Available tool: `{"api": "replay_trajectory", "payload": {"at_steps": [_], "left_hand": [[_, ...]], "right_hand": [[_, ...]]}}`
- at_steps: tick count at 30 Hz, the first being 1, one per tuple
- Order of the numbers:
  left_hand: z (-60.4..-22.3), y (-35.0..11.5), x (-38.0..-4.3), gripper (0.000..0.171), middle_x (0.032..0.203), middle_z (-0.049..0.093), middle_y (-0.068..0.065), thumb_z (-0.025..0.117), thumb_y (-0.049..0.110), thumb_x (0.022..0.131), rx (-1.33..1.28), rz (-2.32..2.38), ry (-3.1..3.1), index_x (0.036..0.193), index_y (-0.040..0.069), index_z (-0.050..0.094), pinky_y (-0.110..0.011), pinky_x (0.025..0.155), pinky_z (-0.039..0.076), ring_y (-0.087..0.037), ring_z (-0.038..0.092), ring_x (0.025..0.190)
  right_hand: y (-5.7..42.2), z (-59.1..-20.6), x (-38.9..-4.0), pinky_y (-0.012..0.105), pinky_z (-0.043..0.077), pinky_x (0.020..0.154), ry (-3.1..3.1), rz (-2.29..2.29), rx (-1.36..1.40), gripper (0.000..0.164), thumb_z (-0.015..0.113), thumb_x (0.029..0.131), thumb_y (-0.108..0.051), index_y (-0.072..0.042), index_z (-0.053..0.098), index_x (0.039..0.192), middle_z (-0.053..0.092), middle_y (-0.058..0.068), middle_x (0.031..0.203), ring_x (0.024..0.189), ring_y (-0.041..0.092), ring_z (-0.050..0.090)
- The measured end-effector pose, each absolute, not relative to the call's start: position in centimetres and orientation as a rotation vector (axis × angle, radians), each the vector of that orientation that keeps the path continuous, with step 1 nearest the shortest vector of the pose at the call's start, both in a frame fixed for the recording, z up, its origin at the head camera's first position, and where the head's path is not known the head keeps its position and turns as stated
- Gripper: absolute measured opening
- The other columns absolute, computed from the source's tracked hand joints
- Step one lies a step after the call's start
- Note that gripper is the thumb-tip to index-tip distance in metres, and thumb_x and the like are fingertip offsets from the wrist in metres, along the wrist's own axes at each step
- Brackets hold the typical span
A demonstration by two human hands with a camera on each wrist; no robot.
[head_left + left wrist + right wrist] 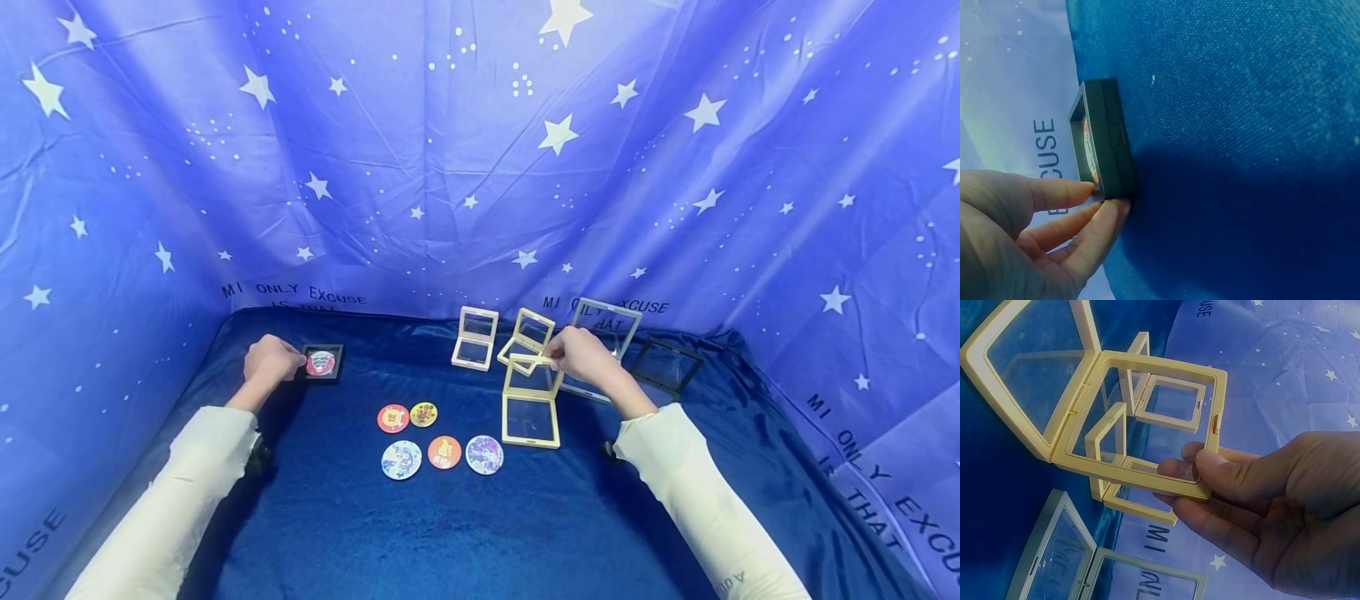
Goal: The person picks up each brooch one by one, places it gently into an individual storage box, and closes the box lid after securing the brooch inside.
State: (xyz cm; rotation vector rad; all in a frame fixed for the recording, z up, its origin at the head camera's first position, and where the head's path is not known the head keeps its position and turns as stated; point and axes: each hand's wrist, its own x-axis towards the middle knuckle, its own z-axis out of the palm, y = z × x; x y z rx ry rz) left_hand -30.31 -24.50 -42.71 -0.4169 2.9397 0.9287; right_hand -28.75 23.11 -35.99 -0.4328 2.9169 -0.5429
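Note:
At the left of the table, my left hand [273, 360] pinches one edge of a small black display frame [1117, 137] between thumb and fingers. A red and white round badge [321, 363] sits inside that frame. My right hand [588, 357] grips the upper panel of a yellow hinged display frame [1135, 479], thumb on one face and fingers behind. This frame stands unfolded, its clear lower panel on the cloth and its upper panel raised. Behind it is a smaller yellow frame [517, 337], partly hidden by the hand and the larger frame.
Several round badges lie front centre, among them an orange badge [445, 452] and a purple badge [484, 455]. A pale pink frame [475, 338] stands open at the back. Behind my right hand are a large grey-green frame [636, 333] and an open black frame [684, 392]. Starry curtains [420, 167] border the table.

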Motion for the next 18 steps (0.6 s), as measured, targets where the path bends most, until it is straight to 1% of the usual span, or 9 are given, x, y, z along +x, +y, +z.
{"api": "replay_trajectory", "payload": {"at_steps": [1,3,6,9,10,13,14,18], "left_hand": [[-42.6,-24.4,-30.3,0.028,0.063,0.072,-0.005,0.069,0.018,0.088,-0.423,0.92,2.939,0.105,-0.003,0.077,-0.032,0.058,0.047,-0.016,0.066,0.061],[-42.4,-24.2,-30.1,0.03,0.072,0.074,-0.011,0.068,0.021,0.087,-0.438,0.891,2.949,0.104,-0.003,0.076,-0.035,0.06,0.048,-0.025,0.069,0.07],[-41.9,-23.5,-29.8,0.033,0.093,0.074,-0.022,0.065,0.025,0.087,-0.455,0.843,2.973,0.102,-0.003,0.074,-0.043,0.066,0.051,-0.039,0.069,0.087],[-41.1,-22.3,-29.5,0.04,0.115,0.07,-0.028,0.063,0.028,0.088,-0.412,0.81,3.023,0.113,-0.002,0.07,-0.051,0.074,0.053,-0.048,0.066,0.103],[-40.8,-21.7,-29.4,0.043,0.121,0.068,-0.029,0.062,0.029,0.089,-0.389,0.808,3.036,0.118,-0.002,0.069,-0.053,0.077,0.053,-0.05,0.064,0.107],[-39.7,-19.8,-29.1,0.052,0.131,0.064,-0.029,0.061,0.03,0.09,-0.285,0.81,3.082,0.132,0.0,0.063,-0.056,0.082,0.053,-0.05,0.063,0.114],[-39.3,-19.1,-29.0,0.054,0.131,0.064,-0.028,0.061,0.03,0.09,-0.247,0.818,3.093,0.134,0.0,0.062,-0.056,0.083,0.053,-0.049,0.063,0.115],[-38.0,-16.0,-28.3,0.053,0.127,0.069,-0.023,0.062,0.029,0.09,-0.067,0.85,3.13,0.136,0.002,0.062,-0.056,0.085,0.053,-0.044,0.066,0.112]], "right_hand": [[23.1,-36.0,-28.8,0.042,0.06,0.081,2.916,-0.543,-0.43,0.016,0.066,0.095,0.001,0.001,0.078,0.106,0.077,0.018,0.103,0.089,0.029,0.073],[23.1,-36.0,-28.7,0.042,0.06,0.08,2.912,-0.541,-0.424,0.016,0.066,0.095,0.001,0.001,0.078,0.106,0.077,0.018,0.104,0.089,0.028,0.073],[23.0,-36.0,-28.6,0.042,0.06,0.08,2.908,-0.535,-0.422,0.016,0.066,0.095,0.001,0.0,0.078,0.106,0.077,0.018,0.104,0.088,0.028,0.073],[23.0,-35.9,-28.5,0.043,0.06,0.081,2.904,-0.532,-0.421,0.017,0.065,0.095,0.001,0.0,0.078,0.107,0.077,0.018,0.105,0.089,0.028,0.073],[23.0,-35.8,-28.5,0.043,0.06,0.081,2.903,-0.532,-0.418,0.017,0.065,0.095,0.001,0.0,0.078,0.107,0.077,0.018,0.106,0.089,0.028,0.073],[23.1,-35.7,-28.5,0.042,0.059,0.08,2.898,-0.526,-0.424,0.018,0.065,0.095,0.002,0.0,0.078,0.108,0.077,0.018,0.106,0.087,0.026,0.072],[23.2,-35.6,-28.5,0.04,0.059,0.078,2.897,-0.523,-0.431,0.017,0.065,0.095,0.002,0.0,0.078,0.107,0.077,0.018,0.105,0.084,0.025,0.071],[23.2,-35.6,-28.6,0.034,0.054,0.07,2.891,-0.518,-0.454,0.016,0.065,0.095,0.002,0.0,0.078,0.104,0.077,0.017,0.1,0.073,0.019,0.063]]}}
